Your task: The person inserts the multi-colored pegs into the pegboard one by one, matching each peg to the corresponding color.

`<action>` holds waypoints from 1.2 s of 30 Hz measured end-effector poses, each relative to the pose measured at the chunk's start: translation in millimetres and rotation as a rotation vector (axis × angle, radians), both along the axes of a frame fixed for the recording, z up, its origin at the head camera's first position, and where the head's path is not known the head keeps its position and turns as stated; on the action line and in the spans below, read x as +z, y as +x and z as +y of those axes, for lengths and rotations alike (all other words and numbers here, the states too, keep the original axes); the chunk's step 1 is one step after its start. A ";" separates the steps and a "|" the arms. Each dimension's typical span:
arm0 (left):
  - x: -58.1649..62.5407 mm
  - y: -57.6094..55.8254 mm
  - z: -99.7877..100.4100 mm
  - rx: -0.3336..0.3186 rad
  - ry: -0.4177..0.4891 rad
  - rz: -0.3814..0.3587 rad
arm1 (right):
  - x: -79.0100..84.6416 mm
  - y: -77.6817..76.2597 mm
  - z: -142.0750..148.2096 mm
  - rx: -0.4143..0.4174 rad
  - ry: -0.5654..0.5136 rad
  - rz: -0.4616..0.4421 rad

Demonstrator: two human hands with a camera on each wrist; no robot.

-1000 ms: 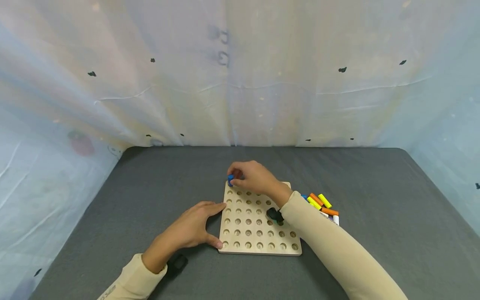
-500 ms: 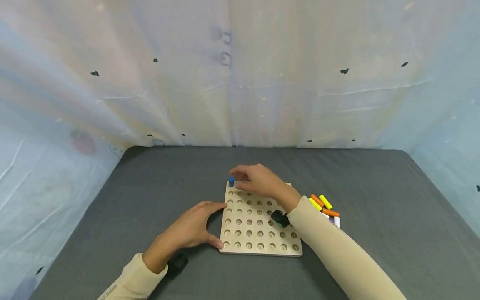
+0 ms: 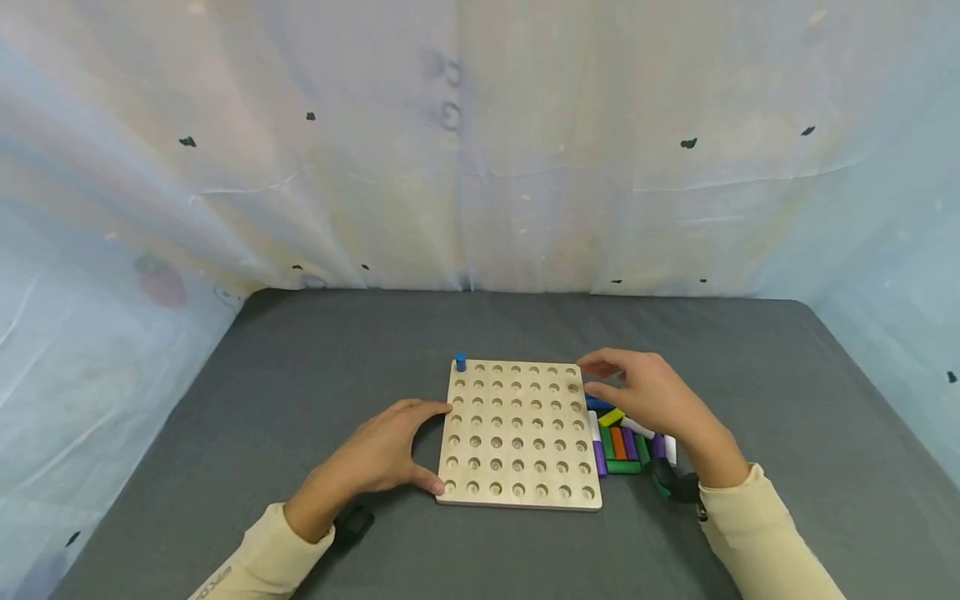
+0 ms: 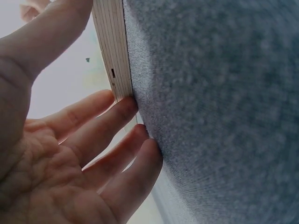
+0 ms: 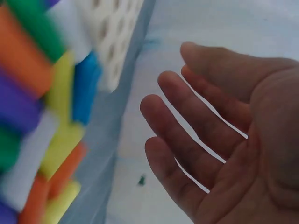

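Note:
A square wooden board [image 3: 507,433] with rows of round holes lies on the grey table. One blue peg [image 3: 461,362] stands upright at its far left corner. My left hand [image 3: 382,450] touches the board's left edge with thumb and fingertips; the left wrist view shows straight fingers against the board's layered side [image 4: 114,56]. Over the pile of coloured pegs [image 3: 622,467] right of the board is my right hand [image 3: 652,392], fingers relaxed. Nothing is in its grasp in the right wrist view, where the hand [image 5: 219,135] hangs beside the blurred pegs [image 5: 56,93].
White, purple, green, orange, yellow and blue pegs lie against the board's right edge, partly hidden under my right hand. The grey tabletop [image 3: 337,350] stretches around the board. Behind it hangs a pale plastic sheet [image 3: 525,167], with more sheeting at both sides.
My right hand has let go of the blue peg at the far left corner and moved right to the pile. The left hand stays at the board's edge.

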State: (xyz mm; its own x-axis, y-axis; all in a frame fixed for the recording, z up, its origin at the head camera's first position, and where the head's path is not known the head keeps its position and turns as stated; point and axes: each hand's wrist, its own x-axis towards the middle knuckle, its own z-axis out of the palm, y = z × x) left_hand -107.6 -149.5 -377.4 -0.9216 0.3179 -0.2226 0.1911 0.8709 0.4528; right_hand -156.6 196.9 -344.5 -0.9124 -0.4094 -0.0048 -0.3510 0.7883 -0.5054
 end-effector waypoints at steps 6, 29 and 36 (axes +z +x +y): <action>-1.2 -1.8 1.0 -0.008 0.003 0.004 | -18.4 -15.3 20.5 0.012 0.066 -0.013; -0.7 -1.3 -0.3 -0.004 0.009 0.009 | -29.2 -39.6 18.6 0.124 0.142 0.009; 0.3 -0.8 -0.2 -0.005 0.006 -0.001 | -28.6 -42.6 15.0 0.114 0.148 -0.004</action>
